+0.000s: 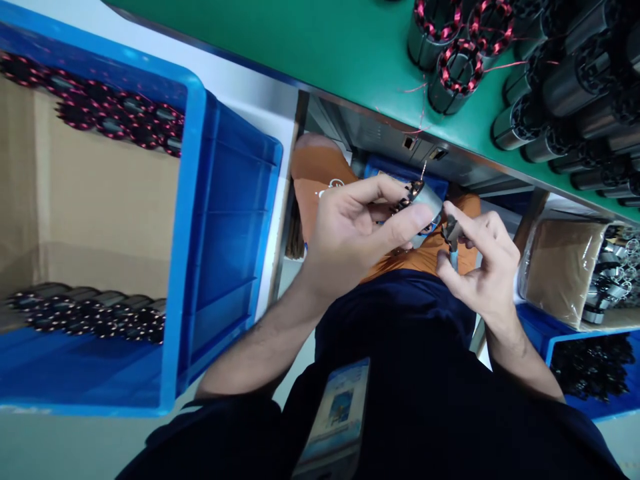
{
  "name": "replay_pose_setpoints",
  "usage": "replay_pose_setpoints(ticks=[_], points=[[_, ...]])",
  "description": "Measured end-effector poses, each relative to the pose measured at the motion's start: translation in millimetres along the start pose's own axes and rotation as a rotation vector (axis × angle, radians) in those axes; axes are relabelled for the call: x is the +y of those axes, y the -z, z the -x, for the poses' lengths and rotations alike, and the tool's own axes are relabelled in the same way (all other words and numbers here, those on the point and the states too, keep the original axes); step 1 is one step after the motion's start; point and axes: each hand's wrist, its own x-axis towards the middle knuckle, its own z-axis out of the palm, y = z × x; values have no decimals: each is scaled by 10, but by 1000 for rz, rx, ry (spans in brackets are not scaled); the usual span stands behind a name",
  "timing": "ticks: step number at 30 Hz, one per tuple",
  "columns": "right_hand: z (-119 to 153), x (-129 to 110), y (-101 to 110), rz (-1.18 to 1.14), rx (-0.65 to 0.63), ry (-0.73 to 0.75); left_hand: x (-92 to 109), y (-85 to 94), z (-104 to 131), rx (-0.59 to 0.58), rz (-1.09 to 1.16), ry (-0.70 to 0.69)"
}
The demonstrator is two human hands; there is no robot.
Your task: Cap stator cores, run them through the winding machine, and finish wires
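While the left hand (345, 233) grips a metal cylinder (429, 201) just right of the frame's centre, the right hand (483, 263) grasps small pliers (453, 239) close beside it; whether tool and cylinder touch, I cannot tell. A thin wire (424, 170) juts from the cylinder toward the top. Red-wound cylinders (456, 77) stand at upper right on a green tabletop (300, 40); a blue crate (193, 173) fills the left side.
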Motion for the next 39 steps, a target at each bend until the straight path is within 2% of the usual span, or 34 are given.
replay_pose_setpoints(ticks=[4,14,22,32,36,39], points=[[23,-19,-31,23,56,53,19,-103,-19,12,58,33],[71,40,-31,-7,69,20,16,-186,-31,-2,73,42],[46,80,-65,38,132,135,-2,-210,-63,-16,146,54],[24,124,-65,-48,79,80,-48,-212,-81,-13,167,85],[10,132,-69,-79,35,56,-183,-205,-97,11,200,89],[-29,144,-67,-98,-59,-1,-315,-199,-113,73,276,146]])
